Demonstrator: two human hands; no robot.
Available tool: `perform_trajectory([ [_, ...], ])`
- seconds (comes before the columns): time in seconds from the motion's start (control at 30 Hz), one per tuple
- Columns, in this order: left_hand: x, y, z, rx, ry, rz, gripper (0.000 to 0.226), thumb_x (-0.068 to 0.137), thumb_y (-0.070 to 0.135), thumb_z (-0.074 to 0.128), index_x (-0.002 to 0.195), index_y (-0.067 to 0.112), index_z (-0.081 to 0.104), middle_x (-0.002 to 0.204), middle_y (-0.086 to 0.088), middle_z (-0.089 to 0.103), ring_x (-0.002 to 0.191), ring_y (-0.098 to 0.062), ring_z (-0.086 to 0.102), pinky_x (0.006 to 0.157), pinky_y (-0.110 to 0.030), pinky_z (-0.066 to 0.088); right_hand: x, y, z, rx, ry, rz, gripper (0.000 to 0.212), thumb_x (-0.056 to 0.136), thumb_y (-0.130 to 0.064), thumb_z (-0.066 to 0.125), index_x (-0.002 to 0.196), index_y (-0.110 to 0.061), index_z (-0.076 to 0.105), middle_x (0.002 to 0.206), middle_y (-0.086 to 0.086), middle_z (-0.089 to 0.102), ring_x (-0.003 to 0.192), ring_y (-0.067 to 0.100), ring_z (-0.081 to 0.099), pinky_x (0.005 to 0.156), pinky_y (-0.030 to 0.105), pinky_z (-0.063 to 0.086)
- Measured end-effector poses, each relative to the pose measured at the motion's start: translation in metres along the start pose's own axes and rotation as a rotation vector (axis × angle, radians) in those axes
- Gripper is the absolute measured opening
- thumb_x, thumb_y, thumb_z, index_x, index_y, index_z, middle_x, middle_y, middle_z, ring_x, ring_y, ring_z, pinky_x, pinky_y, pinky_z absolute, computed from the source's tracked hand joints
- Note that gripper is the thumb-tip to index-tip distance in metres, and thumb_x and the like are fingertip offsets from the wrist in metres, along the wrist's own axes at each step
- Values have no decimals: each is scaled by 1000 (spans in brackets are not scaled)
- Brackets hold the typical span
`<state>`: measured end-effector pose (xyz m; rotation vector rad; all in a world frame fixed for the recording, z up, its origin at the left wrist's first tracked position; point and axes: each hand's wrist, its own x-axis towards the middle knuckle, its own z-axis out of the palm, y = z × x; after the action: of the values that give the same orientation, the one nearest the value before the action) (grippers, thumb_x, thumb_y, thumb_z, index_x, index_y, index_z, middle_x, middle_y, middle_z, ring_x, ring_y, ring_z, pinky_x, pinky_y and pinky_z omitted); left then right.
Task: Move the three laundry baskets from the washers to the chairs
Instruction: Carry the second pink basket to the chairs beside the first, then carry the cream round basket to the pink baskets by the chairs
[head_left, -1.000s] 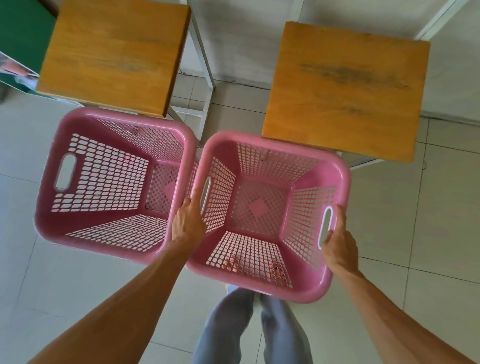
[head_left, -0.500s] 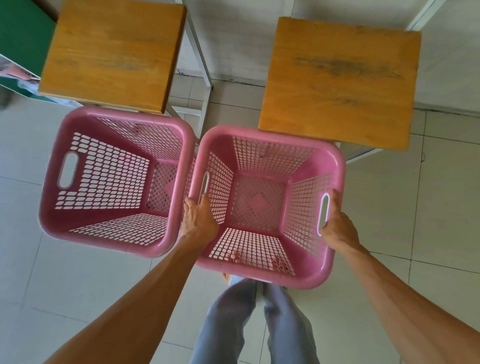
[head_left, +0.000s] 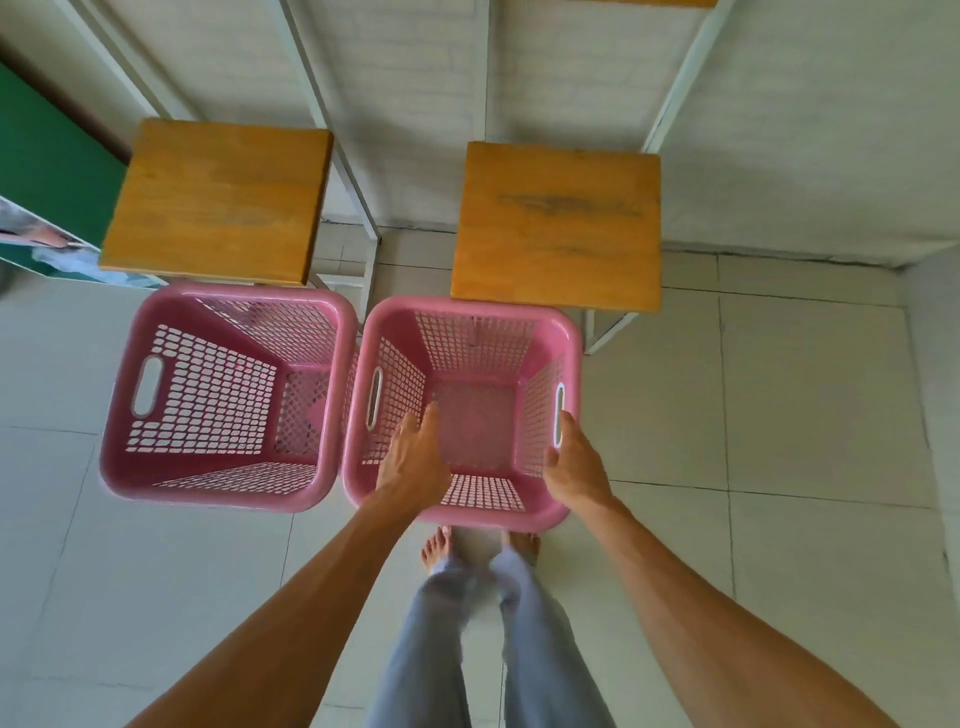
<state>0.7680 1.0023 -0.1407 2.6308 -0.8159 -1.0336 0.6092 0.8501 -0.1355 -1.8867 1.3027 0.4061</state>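
Two pink laundry baskets sit side by side on the tiled floor, right in front of two chairs. The left basket is in front of the left chair, and the right basket is in front of the right chair. Both chairs have bare wooden seats and white metal legs. The baskets are almost touching each other. The left hand is over the near part of the right basket, and its fingers are loose and spread out, holding nothing. The right hand is by the basket's right side, next to the handle hole, and it is open too; I cannot tell if it touches the rim. Below the basket you can see two bare feet and light blue trousers. A green board leans at the far left.
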Motion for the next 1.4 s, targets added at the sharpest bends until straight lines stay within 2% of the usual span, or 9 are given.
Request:
perform_trajectory([
  [0.07,-21,26,-10,-21,-19,52,84,74,0,60,147,25,26,136,-13,50,120,-33,54,87,-51,58,-36,-5,-11,28,23,6,59,105,-12,48,159,-15,24,153,10,47,130,28,58,103,37,50],
  [0.13,-44,54,-23,-38,-42,125,79,76,0,60,145,21,30,135,-13,51,119,-33,54,88,-51,58,-63,-7,-21,60,66,-8,54,104,-12,49,155,-16,31,147,9,53,125,25,61,98,33,51],
  [0.23,-73,89,-31,-24,-88,283,65,79,12,66,139,15,39,125,-9,59,115,-33,59,91,-51,56,-93,-2,-34,88,155,-11,51,102,-17,51,151,-14,35,141,9,56,122,25,62,96,35,53],
  [0.37,-87,109,-18,121,-142,426,84,72,37,70,144,22,30,129,-7,59,119,-30,58,94,-51,55,-131,12,-48,110,194,62,63,105,-22,47,160,-12,19,163,12,31,148,31,35,118,44,34],
  [0.53,-126,156,-25,312,-231,600,82,84,3,60,155,15,20,142,-15,46,127,-35,51,98,-47,52,-178,42,-56,156,301,139,60,106,-23,45,160,-13,21,162,11,32,147,32,34,116,44,33],
  [0.63,-141,192,-18,388,-253,716,74,87,7,59,151,16,23,138,-18,49,117,-35,57,94,-47,54,-204,68,-59,211,379,187,60,106,-27,42,161,-15,19,165,11,27,150,32,30,118,44,30],
  [0.73,-155,234,5,442,-278,846,63,91,20,53,147,15,25,123,-17,56,100,-34,63,86,-47,55,-229,103,-68,297,467,259,61,106,-30,41,161,-15,19,165,8,29,150,30,31,118,43,31],
  [0.97,-226,320,95,645,-361,1014,66,98,29,48,156,16,18,138,-16,49,129,-36,48,103,-44,42,-295,216,-99,449,636,429,60,105,-33,45,158,-14,26,156,7,45,142,30,43,110,43,41],
  [1.4,-391,509,297,687,-530,1281,65,100,33,48,157,15,24,154,-13,41,141,-32,41,114,-45,38,-425,482,-157,554,814,721,58,106,-35,42,158,-15,30,157,6,45,141,31,45,111,44,41],
])
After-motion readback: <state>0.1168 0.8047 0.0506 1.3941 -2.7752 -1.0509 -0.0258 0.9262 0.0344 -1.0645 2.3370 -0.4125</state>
